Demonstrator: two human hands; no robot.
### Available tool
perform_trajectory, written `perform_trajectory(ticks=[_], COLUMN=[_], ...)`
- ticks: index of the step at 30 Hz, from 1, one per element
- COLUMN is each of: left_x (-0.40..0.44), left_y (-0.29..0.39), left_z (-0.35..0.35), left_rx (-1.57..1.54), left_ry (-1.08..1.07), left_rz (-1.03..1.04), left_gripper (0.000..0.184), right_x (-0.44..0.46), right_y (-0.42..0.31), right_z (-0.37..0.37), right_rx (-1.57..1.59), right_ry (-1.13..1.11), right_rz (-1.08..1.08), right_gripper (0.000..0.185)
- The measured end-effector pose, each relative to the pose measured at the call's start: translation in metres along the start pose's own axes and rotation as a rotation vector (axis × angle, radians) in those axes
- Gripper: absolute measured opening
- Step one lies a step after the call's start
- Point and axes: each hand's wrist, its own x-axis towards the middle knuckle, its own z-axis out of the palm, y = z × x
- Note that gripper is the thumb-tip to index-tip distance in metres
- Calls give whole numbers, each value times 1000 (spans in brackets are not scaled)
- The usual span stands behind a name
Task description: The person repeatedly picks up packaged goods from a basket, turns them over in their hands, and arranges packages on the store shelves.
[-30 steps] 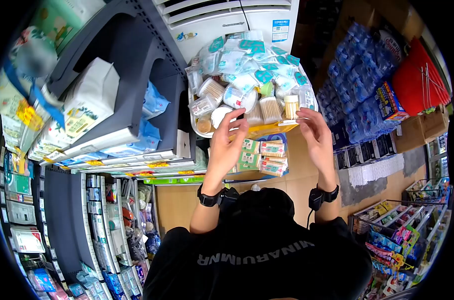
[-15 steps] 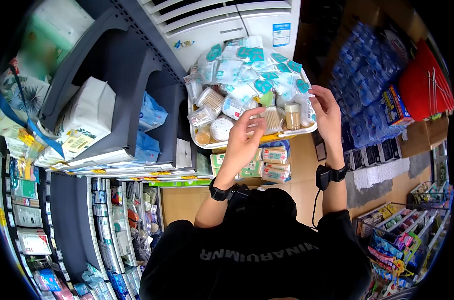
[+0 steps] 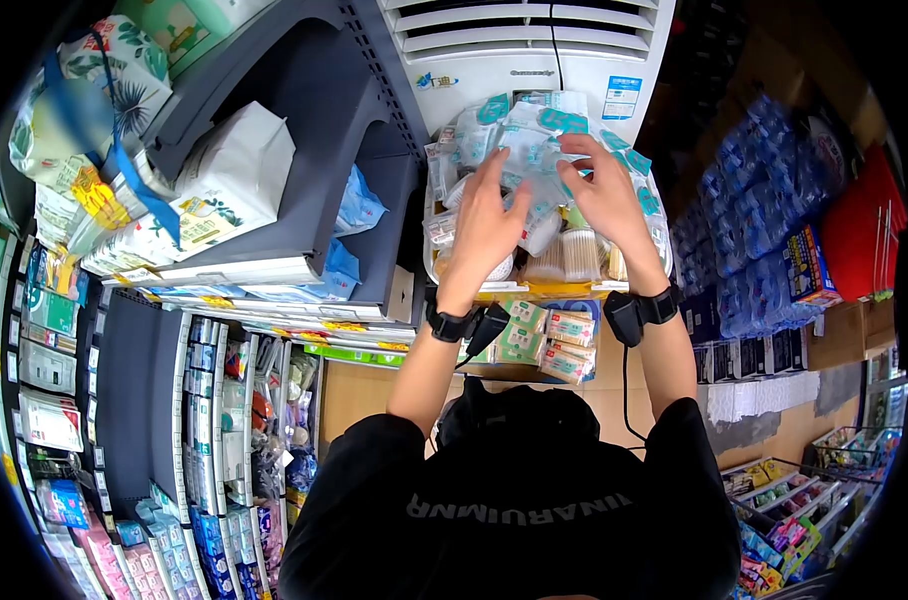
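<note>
A white basket (image 3: 661, 262) is heaped with clear packets with teal labels (image 3: 534, 140). Bundles of cotton swabs (image 3: 580, 255) stand along its near side. Over the left part of the heap reaches my left hand (image 3: 488, 222), fingers spread and thumb apart. My right hand (image 3: 612, 203) hovers on the other side, its fingers curved but parted, close to the packets. Clear plastic lies between the two hands; whether the fingertips touch it I cannot tell. Both palms are turned down and inward, and they partly cover the basket's contents.
A white slatted appliance (image 3: 534, 52) stands behind the basket. Grey shelving (image 3: 304, 190) with white packages rises at left. Several small packs (image 3: 569, 345) sit below the basket's near edge. Shrink-wrapped blue bottles (image 3: 759, 215) are stacked at right.
My right hand has moved from the basket's right rim inward over the packets. My left hand has reached farther forward into the heap. The camera view has shifted.
</note>
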Motion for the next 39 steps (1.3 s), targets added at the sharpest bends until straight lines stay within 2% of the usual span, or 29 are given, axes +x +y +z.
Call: perform_trajectory(ticks=[2,16,23,27,29,30,32,33,35,37,39], left_x=[1,-19,-28,-31,-33,-33,-36,-37,-41,-46,-55], left_y=[-4,-2,10,11,11,12,17,20,25,17,18], left_z=[5,15,11,8,7,6,1,-4,-14,-13,-19], left_rx=[-12,115,46,-11,-87,-85,-288,-287,-484,-503,-720], left_ry=[-49,-146,-164,-114,82,82,155,164,10,19,-102], left_rz=[-19,120,112,92,103,101,-45,-54,-167,-157,-322], left_gripper=[57,57,54,52,50,50,47,47,46,46,42], right_x=[1,3,-7,-15,-24,-29,-43,-49,-65,-81,-96], right_y=[2,24,32,33,28,23,15,10,-4,-13,-13], right_z=[5,19,27,29,25,21,14,11,3,-2,-4], right_rx=[-26,-44,270,438,467,495,526,555,552,555,570], right_ry=[-8,-74,39,95,107,121,123,124,104,93,85], right_rz=[-4,12,53,40,48,56,77,94,126,167,154], right_gripper=[37,36,22,18,17,17,16,16,16,16,16])
